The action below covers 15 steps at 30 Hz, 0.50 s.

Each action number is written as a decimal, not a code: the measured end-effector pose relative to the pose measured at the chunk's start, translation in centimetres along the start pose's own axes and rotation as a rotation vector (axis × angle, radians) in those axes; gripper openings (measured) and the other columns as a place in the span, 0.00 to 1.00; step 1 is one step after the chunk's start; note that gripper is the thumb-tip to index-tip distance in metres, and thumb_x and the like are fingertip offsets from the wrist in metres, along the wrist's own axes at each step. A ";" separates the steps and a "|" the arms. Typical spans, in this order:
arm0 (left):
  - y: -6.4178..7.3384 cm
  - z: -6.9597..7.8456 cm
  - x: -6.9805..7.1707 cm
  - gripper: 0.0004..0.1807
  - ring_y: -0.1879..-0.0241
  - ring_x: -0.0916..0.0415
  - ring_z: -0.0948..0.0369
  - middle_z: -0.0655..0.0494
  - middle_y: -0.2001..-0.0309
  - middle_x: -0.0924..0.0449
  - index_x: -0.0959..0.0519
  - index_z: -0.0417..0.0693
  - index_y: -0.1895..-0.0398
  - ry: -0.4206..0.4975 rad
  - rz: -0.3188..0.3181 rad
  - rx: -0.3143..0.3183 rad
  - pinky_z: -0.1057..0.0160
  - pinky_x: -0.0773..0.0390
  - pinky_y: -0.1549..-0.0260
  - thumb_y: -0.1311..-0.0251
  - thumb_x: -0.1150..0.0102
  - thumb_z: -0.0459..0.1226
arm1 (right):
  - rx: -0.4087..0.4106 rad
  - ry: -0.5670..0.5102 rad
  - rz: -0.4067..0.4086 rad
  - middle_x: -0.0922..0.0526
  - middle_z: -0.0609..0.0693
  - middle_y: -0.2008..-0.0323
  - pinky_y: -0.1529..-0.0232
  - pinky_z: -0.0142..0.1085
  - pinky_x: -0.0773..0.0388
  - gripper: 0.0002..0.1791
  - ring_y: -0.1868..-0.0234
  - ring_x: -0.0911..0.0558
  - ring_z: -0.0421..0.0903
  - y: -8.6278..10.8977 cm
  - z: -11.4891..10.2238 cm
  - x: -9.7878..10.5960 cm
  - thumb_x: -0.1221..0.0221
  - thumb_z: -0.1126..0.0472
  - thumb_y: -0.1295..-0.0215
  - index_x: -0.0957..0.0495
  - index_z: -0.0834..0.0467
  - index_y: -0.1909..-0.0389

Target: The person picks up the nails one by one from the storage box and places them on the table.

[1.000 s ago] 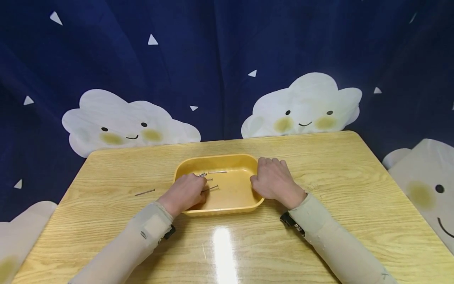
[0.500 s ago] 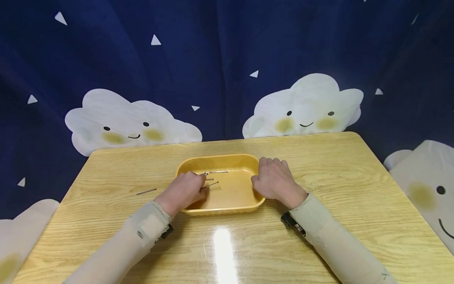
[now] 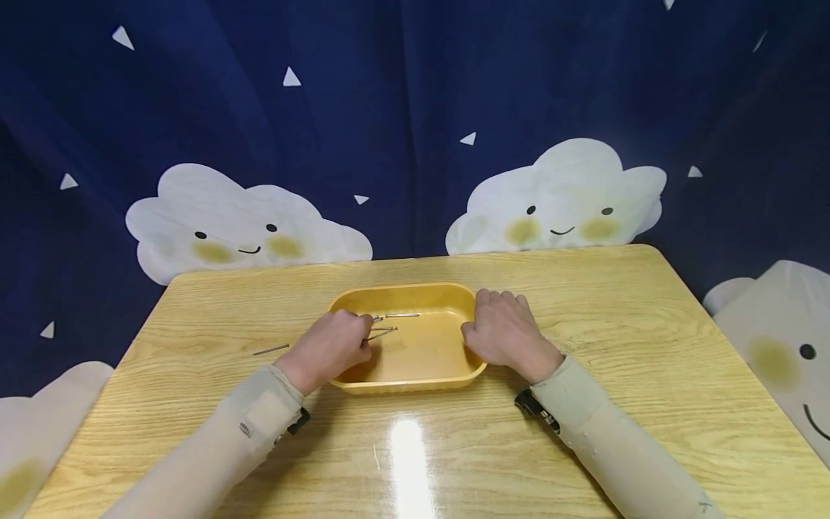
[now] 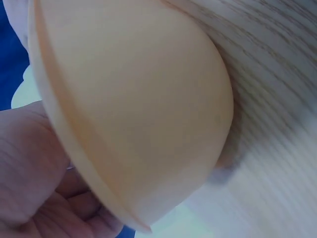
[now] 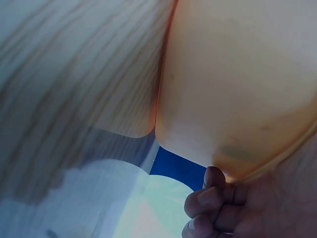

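A yellow plastic tray (image 3: 428, 357) sits on the wooden table. My left hand (image 3: 333, 344) reaches over its left end and pinches a thin metal nail (image 3: 385, 333) whose head end sticks out to the right; the fingertips are hidden in the head view. Close to these fingers lie a few more nails, one of them a nail (image 3: 403, 315) near the tray's back wall. In the left wrist view the curled left hand (image 4: 32, 168) is behind the tray's rim. My right hand (image 3: 506, 328) grips the tray's right rim, fingers bent over the outer side (image 5: 218, 148).
Left of the tray, a single nail (image 3: 271, 349) lies on the table (image 3: 583, 303). A dark blue curtain (image 3: 408, 108) with printed clouds hangs behind the table's far edge. A bright light reflection shows on the tabletop in front of the tray.
The left hand has drawn slightly back and left in the tray. The pinched nail has shifted away from the tray's front and its shadow now lies apart. The right hand keeps its grip.
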State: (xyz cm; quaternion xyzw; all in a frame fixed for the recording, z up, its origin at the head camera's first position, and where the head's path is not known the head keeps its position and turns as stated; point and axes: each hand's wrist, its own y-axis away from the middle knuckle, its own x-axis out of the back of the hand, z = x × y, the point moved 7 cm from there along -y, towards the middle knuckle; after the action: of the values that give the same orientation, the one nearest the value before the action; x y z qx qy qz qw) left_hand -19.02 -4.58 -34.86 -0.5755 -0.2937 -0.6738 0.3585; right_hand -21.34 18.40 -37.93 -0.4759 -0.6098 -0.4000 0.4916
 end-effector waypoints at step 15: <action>1.0 -0.4 1.8 0.08 0.83 0.37 0.65 0.59 0.82 0.33 0.27 0.46 0.76 -0.031 0.051 0.017 0.71 0.37 0.84 0.48 0.39 0.27 | -0.005 0.006 -0.004 0.29 0.54 0.73 0.67 0.41 0.39 0.13 0.71 0.31 0.53 0.0 0.0 -0.2 0.51 0.52 0.34 0.33 0.59 0.69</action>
State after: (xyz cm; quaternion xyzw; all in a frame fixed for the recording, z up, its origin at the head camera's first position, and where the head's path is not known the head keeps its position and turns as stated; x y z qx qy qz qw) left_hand -18.58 -5.73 -33.15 -0.5902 -0.2901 -0.6529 0.3758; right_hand -21.37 18.33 -38.10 -0.4745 -0.6083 -0.4040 0.4915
